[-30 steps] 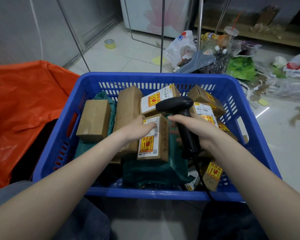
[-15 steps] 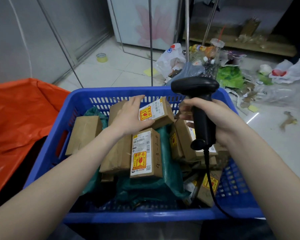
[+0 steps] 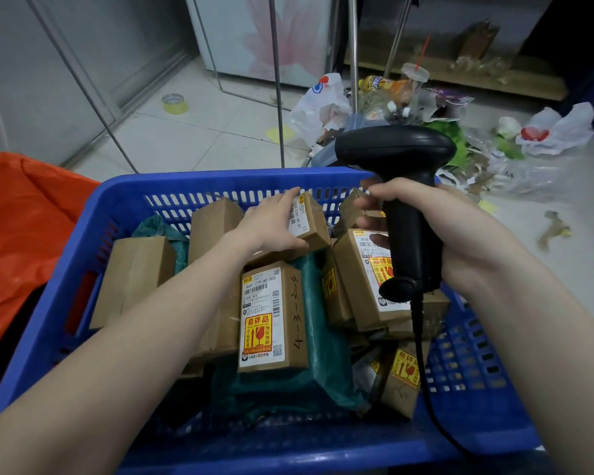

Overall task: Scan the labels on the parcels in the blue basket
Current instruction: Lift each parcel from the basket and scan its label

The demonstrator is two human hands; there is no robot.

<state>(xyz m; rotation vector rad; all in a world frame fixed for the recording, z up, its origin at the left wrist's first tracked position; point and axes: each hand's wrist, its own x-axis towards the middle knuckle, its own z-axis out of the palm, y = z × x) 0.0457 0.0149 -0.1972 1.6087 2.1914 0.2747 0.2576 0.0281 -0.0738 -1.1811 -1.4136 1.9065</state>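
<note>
A blue basket (image 3: 83,241) in front of me holds several brown cardboard parcels with white and yellow labels. My left hand (image 3: 271,224) grips a small labelled parcel (image 3: 311,219) near the basket's far wall, tilting it up. My right hand (image 3: 460,234) holds a black barcode scanner (image 3: 402,186) by its handle, head raised above the far rim and facing left, cord hanging down. A parcel marked 4-3-2004 (image 3: 271,320) lies label up in the middle on a green bag (image 3: 316,371). Another labelled parcel (image 3: 364,279) lies partly hidden behind the scanner handle.
An orange bag (image 3: 24,234) lies left of the basket. Litter, plastic bags (image 3: 319,101) and drink cups cover the tiled floor beyond the basket at the right. Thin metal legs (image 3: 276,80) stand behind it, with a roll of tape (image 3: 175,103) on the floor.
My left hand has left the 4-3-2004 parcel and taken the small parcel at the far wall. My right hand has lifted the scanner up and back toward the far rim.
</note>
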